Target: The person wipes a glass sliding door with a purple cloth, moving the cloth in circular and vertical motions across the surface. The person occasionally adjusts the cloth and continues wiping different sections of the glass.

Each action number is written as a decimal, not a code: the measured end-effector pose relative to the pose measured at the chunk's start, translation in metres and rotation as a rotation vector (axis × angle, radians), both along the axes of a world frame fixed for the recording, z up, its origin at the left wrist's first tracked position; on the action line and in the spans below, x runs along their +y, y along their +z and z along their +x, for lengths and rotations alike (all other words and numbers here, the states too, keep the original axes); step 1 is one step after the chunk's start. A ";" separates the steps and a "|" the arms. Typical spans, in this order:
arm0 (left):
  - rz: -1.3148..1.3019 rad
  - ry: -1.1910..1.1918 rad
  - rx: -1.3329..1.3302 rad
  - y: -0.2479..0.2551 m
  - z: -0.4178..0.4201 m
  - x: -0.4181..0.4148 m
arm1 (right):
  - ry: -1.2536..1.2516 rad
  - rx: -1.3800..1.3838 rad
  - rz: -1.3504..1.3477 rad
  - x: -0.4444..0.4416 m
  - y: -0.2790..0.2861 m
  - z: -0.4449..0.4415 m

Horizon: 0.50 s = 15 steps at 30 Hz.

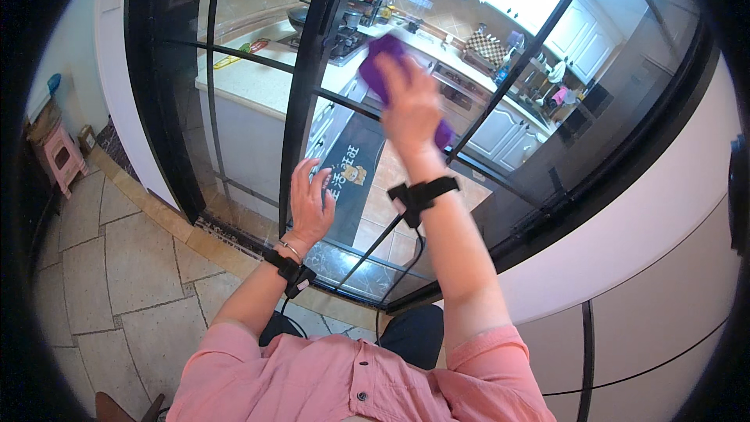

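My right hand (410, 105) is pressed flat over a purple cloth (377, 67) at the glass pane (351, 187) of a black-framed sliding door. The hand is slightly blurred, and a lower end of the cloth shows past the wrist. Lower and to the left, my left hand (310, 202) holds nothing, its fingers apart and a little bent. It is beside the upright black door stile (306, 70); whether it touches the stile or the glass, I cannot tell. Black straps with small cabled devices circle both wrists.
Through the glass I see a kitchen with a pale counter (252, 85), a gas hob (345, 47) and a dark floor mat (345, 187) bearing writing. The door track (234, 238) runs along the stone-tiled floor (146, 252). A pink plastic stool (63, 155) stands at far left.
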State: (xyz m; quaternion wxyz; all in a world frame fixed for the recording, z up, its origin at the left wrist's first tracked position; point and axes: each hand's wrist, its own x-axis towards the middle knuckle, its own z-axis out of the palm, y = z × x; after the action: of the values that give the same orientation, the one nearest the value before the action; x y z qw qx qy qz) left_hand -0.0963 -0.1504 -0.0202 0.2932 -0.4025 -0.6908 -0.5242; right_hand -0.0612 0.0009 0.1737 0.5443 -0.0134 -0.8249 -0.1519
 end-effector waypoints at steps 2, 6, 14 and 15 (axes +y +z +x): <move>0.074 0.004 -0.022 0.001 -0.003 -0.009 | 0.044 -0.186 0.036 -0.009 -0.068 -0.003; 0.026 0.000 -0.012 0.000 -0.009 -0.021 | 0.038 -0.617 -0.083 -0.004 -0.183 0.042; 0.013 0.056 -0.029 -0.014 -0.034 -0.039 | 0.220 -0.161 -0.107 -0.012 -0.034 0.006; 0.020 0.055 -0.046 -0.014 -0.032 -0.040 | 0.248 -0.035 -0.115 -0.024 0.011 -0.004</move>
State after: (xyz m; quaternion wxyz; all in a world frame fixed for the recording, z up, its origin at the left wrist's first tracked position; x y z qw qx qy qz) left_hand -0.1287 -0.1906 -0.0337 0.2953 -0.3683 -0.7030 -0.5320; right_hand -0.0653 -0.0236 0.1844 0.5427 0.0601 -0.8370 -0.0364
